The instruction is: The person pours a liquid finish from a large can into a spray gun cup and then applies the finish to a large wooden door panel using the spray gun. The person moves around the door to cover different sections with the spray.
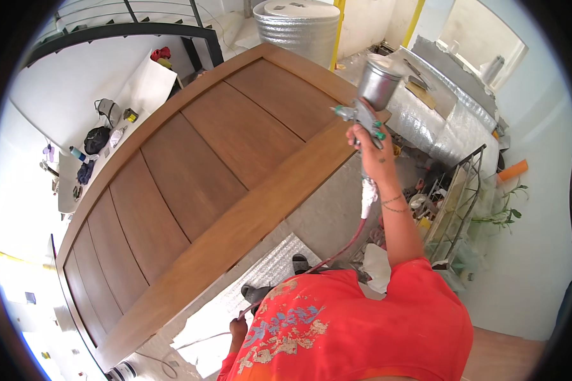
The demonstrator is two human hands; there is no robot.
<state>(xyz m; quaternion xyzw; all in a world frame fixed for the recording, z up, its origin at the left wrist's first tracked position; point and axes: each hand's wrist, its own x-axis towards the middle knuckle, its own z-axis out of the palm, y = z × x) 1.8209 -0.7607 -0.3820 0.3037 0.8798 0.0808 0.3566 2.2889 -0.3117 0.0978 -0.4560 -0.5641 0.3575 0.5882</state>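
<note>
My right hand (370, 151) is raised and grips the handle of a spray gun (361, 115) with a grey metal cup (380, 81) on top. The gun's nozzle points left over the far right corner of a large brown wooden door (190, 165) with several panels, which lies flat in front of me. A red hose (349, 244) runs from the gun down across my red shirt to my left hand (238, 327). That hand is low by my hip, fingers closed around the hose.
A big roll of silver foil sheet (299, 28) stands beyond the door. A foil-covered bench (438, 120) and a wire rack (459, 197) are on the right. A white table (127, 95) with small items runs along the left. Silver sheet (267, 276) lies underfoot.
</note>
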